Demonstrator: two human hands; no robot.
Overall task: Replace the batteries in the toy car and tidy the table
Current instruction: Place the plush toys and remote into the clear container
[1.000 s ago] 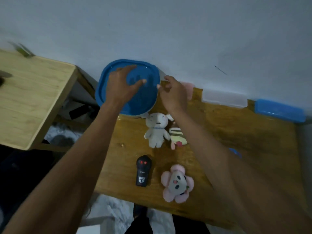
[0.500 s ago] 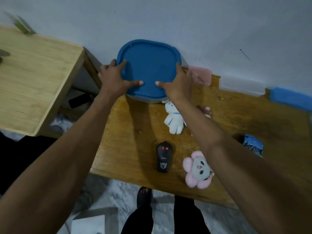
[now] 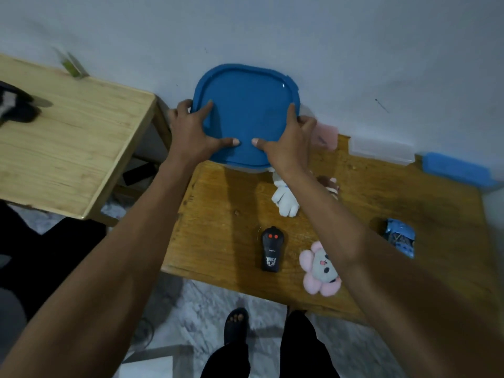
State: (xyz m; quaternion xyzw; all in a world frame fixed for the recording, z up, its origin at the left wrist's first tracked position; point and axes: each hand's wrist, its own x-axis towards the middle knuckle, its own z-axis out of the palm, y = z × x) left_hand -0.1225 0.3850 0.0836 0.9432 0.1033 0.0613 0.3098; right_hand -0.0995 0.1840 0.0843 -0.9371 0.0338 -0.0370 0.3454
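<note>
Here my left hand (image 3: 191,137) and right hand (image 3: 289,143) press flat, fingers spread, on the blue lid (image 3: 246,115). It sits at the wooden bench (image 3: 226,214) edge, against the pale wall (image 3: 272,31).

We see a dim, bluish scene, lit softly from above; our forearms cast dark shadows on the wooden table (image 3: 231,214). A small glare spot marks the blue lid (image 3: 248,110). Edges bow with wide-angle distortion, and the blue toy car (image 3: 399,237) is motion-blurred
</note>
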